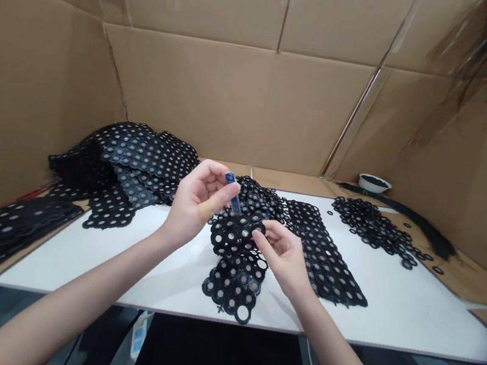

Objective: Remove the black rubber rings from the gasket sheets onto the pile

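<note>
Near the middle of the white table (153, 284), my left hand (197, 203) pinches a small blue tool (234, 201) between thumb and fingers, its lower end pointing down at black mesh. My right hand (283, 253) is closed on the upper right edge of a piece of black ring mesh (232, 279). This piece hangs down and its lower end lies by the table's front edge, with a larger ring at its corner. Just behind it is a heap of black rings (260, 196), partly hidden by my hands.
A large folded pile of black mesh (146, 155) lies at the back left, with more mesh (4, 231) at far left. A flat mesh strip (324, 257), loose rings (370, 224) and a white bowl (375, 183) are on the right. Cardboard walls (193, 94) surround the table.
</note>
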{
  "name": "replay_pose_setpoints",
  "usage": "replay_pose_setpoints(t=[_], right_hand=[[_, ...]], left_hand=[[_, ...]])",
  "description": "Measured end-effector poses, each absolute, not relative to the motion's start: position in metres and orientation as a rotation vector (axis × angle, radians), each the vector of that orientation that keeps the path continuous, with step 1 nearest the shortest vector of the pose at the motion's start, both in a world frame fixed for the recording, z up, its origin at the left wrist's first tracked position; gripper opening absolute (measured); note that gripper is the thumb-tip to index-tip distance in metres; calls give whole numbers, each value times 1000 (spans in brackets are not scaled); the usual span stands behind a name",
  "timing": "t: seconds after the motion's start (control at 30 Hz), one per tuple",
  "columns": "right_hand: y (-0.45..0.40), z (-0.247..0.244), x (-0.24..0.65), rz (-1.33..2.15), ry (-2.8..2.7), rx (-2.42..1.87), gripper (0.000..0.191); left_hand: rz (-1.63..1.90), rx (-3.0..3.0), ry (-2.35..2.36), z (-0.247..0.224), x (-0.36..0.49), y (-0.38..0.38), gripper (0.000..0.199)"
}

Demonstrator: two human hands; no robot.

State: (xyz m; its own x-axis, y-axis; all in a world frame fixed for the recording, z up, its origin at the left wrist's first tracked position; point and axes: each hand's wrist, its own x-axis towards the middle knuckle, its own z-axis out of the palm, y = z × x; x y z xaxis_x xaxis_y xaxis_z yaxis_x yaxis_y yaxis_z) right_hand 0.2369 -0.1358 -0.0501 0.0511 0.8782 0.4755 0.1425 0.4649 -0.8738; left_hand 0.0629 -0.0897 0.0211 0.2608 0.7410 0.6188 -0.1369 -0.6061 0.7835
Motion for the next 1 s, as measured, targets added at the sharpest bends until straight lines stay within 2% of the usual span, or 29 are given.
replay_pose_setpoints(t=[0.2,0.43,0.67,0.77,0.87,1.0], right_hand=[[-135,-56,240,734,-1426,-931,15],[-137,-54,241,755,-1393,-911,16],[-138,-49,241,1063,-1220,-857,27],[-138,-49,241,995,-1254,-938,32],[-137,-50,242,908,-1317,-979,26],[-138,-52,242,904,-1352,-971,24]], left_hand=[[1399,1752,539,15,71,-94,29],[1233,2062,653,10,62,-95,18],[1089,2276,640,12,58,-100,16],[1018,2375,633,14,58,-105,16],[1001,2431,613,15,56,-108,15],[1148,2315,575,14,54,-106,13]])
